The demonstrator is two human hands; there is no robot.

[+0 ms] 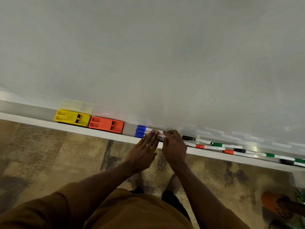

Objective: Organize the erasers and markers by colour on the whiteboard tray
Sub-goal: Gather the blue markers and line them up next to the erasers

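We hold the blue markers (pixel 141 131) on the tray (pixel 129 129).
Our left hand (pixel 145 151) lies flat, fingers straight on them; our right hand (pixel 174 146) curls round their ends.

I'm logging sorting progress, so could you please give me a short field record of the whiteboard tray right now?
erasers: yellow eraser, orange eraser, side by side at tray left
sorted: three blue markers, grouped together
left hand: straight fingers rest on blue markers
right hand: fingers curled over their right ends
unsorted: mixed markers with black, green, orange caps, further right
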